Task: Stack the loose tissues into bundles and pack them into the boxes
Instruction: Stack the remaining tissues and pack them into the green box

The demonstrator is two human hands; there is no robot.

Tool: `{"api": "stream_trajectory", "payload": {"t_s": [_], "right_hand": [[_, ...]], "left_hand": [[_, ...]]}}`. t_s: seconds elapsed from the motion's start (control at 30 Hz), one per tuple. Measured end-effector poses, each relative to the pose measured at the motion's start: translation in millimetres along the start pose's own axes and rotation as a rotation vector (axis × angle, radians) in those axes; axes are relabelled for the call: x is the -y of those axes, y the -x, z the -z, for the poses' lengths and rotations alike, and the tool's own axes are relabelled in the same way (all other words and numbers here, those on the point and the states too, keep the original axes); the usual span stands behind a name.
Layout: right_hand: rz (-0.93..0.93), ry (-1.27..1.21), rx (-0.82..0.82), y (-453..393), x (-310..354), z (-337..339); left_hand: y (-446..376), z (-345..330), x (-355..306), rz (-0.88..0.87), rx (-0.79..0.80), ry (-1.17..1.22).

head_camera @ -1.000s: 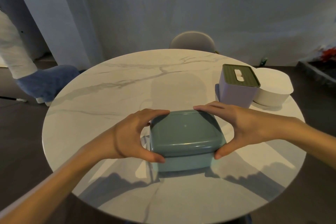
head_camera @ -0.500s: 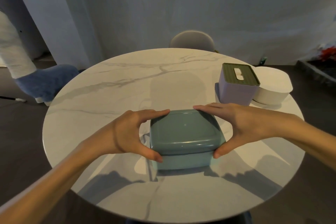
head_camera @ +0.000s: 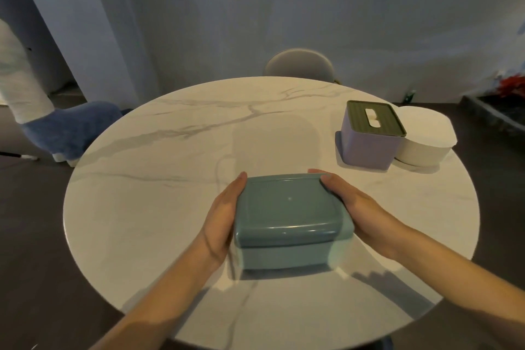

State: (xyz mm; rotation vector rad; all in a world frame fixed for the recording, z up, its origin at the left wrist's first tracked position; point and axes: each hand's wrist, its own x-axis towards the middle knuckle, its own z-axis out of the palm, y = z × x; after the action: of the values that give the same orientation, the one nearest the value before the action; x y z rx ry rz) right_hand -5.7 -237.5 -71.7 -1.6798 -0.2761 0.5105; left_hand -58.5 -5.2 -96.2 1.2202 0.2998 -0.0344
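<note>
A teal tissue box (head_camera: 287, 207) with its lid on sits near me on the round marble table (head_camera: 170, 165). My left hand (head_camera: 221, 219) presses flat against the box's left side, fingers straight. My right hand (head_camera: 360, 210) holds the right side, with the thumb on the lid's far corner and fingertips past the far edge. At the back right stands a purple box (head_camera: 366, 148) with a green slotted lid; white tissue (head_camera: 372, 119) shows in the slot. I see no loose tissues.
A white round container (head_camera: 426, 142) touches the purple box's right side. A chair back (head_camera: 298, 64) rises behind the table's far edge. Another person's leg and blue fluffy slipper (head_camera: 65, 128) are on the floor at the left.
Both hands have slid from pinching the lid's near and far edges to lying along the box's left and right sides. The box now appears slightly closer to me.
</note>
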Motion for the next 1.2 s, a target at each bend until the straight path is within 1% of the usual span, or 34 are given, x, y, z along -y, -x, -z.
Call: {"api": "stream_trajectory", "payload": {"t_s": [0.07,0.17,0.23,0.3,0.33,0.4,0.43,0.47,0.53,0.57,0.63,0.77,0.83,0.9,0.93,1.0,1.07,1.13,1.2], "right_hand": [[-0.018,-0.045,-0.003,-1,0,-2],[-0.017,-0.073,0.003,-1,-1,-2],[0.004,-0.049,0.002,0,-1,-1],[0.031,-0.016,-0.001,1,-2,0],[0.048,-0.008,-0.003,2,-2,2],[0.084,0.009,0.030,8,-6,13],[0.113,0.039,0.066,11,-8,21],[0.143,0.078,0.109,15,-11,29],[0.167,0.123,0.205,20,-16,40],[0.168,0.128,0.258,21,-17,42],[0.196,0.170,0.336,20,-20,39],[0.223,0.252,0.399,17,-20,37],[0.255,0.300,0.415,17,-21,36],[0.309,0.339,0.367,15,-23,34],[0.319,0.327,0.346,14,-25,33],[0.303,0.249,0.303,9,-23,34],[0.285,0.128,0.210,2,-13,33],[0.295,-0.036,0.172,-7,-1,29],[0.329,-0.248,0.196,-22,7,23]], "left_hand": [[-3,1,3,0.034,-0.018,0.030],[-8,8,5,-0.011,-0.090,-0.039],[-8,9,2,-0.057,-0.102,-0.084],[-5,8,0,-0.116,-0.059,-0.118],[-3,9,0,-0.181,-0.039,-0.150],[8,18,3,-0.335,0.011,-0.302],[16,23,4,-0.386,0.058,-0.390],[23,29,5,-0.402,0.124,-0.455],[34,39,6,-0.374,0.243,-0.501],[38,40,6,-0.362,0.269,-0.503],[41,37,6,-0.362,0.255,-0.495],[42,35,3,-0.393,0.230,-0.478],[43,44,5,-0.446,0.284,-0.566],[44,47,8,-0.476,0.338,-0.666],[43,46,9,-0.482,0.329,-0.681],[39,40,3,-0.479,0.247,-0.615],[35,31,-10,-0.407,0.162,-0.437],[27,19,-23,-0.252,0.120,-0.212],[17,1,-36,-0.046,0.101,-0.025]]}}
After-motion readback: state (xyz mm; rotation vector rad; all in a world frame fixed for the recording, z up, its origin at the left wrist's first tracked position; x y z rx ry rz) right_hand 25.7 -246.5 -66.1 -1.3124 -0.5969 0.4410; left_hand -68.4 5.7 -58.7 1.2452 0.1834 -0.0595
